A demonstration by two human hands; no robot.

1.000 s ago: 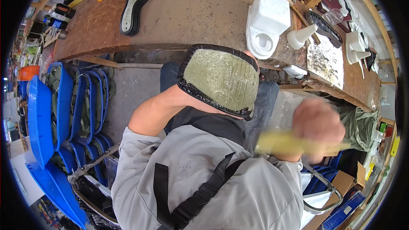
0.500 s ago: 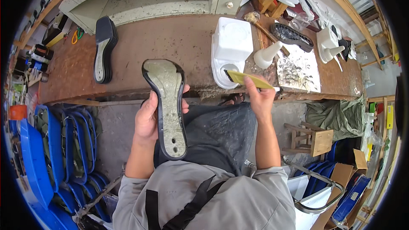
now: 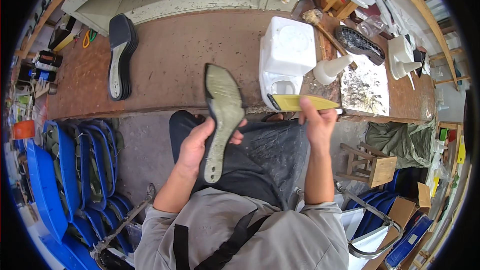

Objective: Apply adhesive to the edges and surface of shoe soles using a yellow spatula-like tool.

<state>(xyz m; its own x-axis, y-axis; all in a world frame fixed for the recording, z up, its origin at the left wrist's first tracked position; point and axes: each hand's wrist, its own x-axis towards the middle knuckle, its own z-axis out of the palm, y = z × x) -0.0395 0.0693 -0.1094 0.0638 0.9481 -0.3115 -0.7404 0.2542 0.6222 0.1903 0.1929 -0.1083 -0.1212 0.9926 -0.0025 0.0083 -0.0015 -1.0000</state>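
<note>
My left hand (image 3: 196, 146) grips a shoe sole (image 3: 223, 101) by its narrow middle, above my lap. Its pale grey-green face has a dark rim, and two small holes show at the heel end. Between the thumb and fingers of my right hand (image 3: 318, 122) is a flat yellow brush (image 3: 302, 103), its dark tip pointing left. That tip is at the near rim of the round dish at the foot of a white plastic container (image 3: 288, 45); whether it touches is unclear. A stack of similar soles (image 3: 120, 52) lies on the workbench to the left.
Right of the container are a white cone-shaped nozzle (image 3: 330, 70), a wooden-handled tool (image 3: 334, 37), a dark sole (image 3: 360, 44) and a stained white sheet (image 3: 365, 87) on the brown workbench (image 3: 175, 60). Blue bins (image 3: 47, 185) stand at the left, a wooden stool (image 3: 382, 170) at the right.
The sole in my left hand has tilted, its toe end swinging right and turning partly edge-on. My right hand has drawn the brush back to the dish's near rim. The whole view has shifted slightly.
</note>
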